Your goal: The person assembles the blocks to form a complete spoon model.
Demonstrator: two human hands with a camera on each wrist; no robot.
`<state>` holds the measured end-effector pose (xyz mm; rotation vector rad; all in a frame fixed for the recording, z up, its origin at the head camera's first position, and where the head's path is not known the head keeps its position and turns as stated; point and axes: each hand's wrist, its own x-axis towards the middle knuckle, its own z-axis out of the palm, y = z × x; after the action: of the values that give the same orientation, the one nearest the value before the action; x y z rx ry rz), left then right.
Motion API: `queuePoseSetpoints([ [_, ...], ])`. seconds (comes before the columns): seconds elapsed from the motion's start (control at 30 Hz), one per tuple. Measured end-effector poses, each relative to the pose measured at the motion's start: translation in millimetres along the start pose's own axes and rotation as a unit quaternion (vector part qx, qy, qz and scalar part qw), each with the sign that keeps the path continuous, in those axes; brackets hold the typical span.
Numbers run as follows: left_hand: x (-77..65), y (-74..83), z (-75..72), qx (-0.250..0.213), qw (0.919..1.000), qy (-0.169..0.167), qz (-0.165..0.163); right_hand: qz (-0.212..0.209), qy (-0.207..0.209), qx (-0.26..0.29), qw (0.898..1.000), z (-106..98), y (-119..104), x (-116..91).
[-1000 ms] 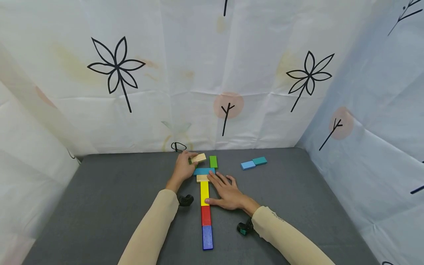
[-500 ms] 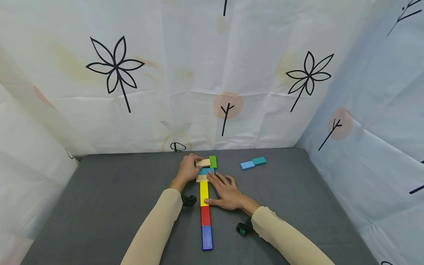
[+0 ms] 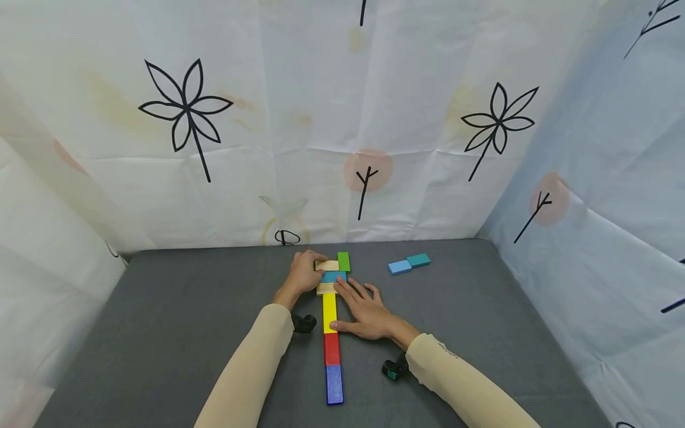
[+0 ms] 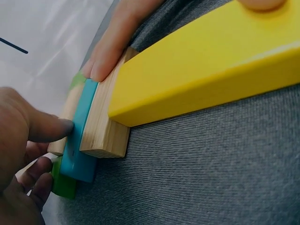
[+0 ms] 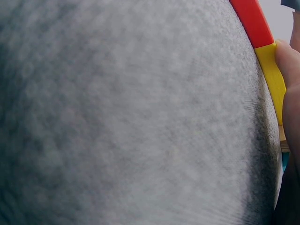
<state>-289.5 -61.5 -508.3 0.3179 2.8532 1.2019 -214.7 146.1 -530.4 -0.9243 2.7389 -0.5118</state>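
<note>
My left hand (image 3: 304, 273) pinches a plain wooden block (image 3: 328, 266) at the far end of a row of blocks. Its thumb is at the near side, by the light blue block (image 3: 333, 277). Green blocks flank the wooden one: one on the right (image 3: 344, 261), another on the left (image 4: 63, 180), mostly behind my fingers. My right hand (image 3: 369, 312) lies flat, fingertips at the light blue block and a second wooden block (image 3: 325, 289), thumb on the yellow block (image 3: 329, 312). Closer to me the row continues with a red block (image 3: 332, 349) and a dark blue block (image 3: 334, 383).
On the right, a blue block (image 3: 399, 267) and a teal block (image 3: 418, 260) lie end to end on the grey tabletop (image 3: 203, 333). A white printed cloth (image 3: 299, 119) hangs behind the table and along its sides.
My left hand has moved slightly right, bringing the wooden block from a tilted position down level against the right green block, behind the light blue one. The right hand has stayed put.
</note>
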Motion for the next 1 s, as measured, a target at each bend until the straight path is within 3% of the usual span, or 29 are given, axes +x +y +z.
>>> queuePoseSetpoints([
  [0.3,0.0,-0.9,-4.6,-0.012,0.9994,-0.032,0.004,0.000,-0.002,0.004,1.000,-2,-1,0],
  [0.63,-1.2,-4.1,-6.7,-0.021,0.9992,-0.026,0.020,0.000,-0.004,0.001,1.000,-2,-2,-1],
  [0.83,-6.4,-8.9,-8.0,-0.046,0.9984,-0.002,0.033,-0.001,-0.003,0.001,1.000,-1,-2,0],
  [1.0,-19.0,-15.4,-10.9,0.007,0.9971,0.008,0.076,-0.002,-0.002,0.000,1.000,-1,-1,0],
])
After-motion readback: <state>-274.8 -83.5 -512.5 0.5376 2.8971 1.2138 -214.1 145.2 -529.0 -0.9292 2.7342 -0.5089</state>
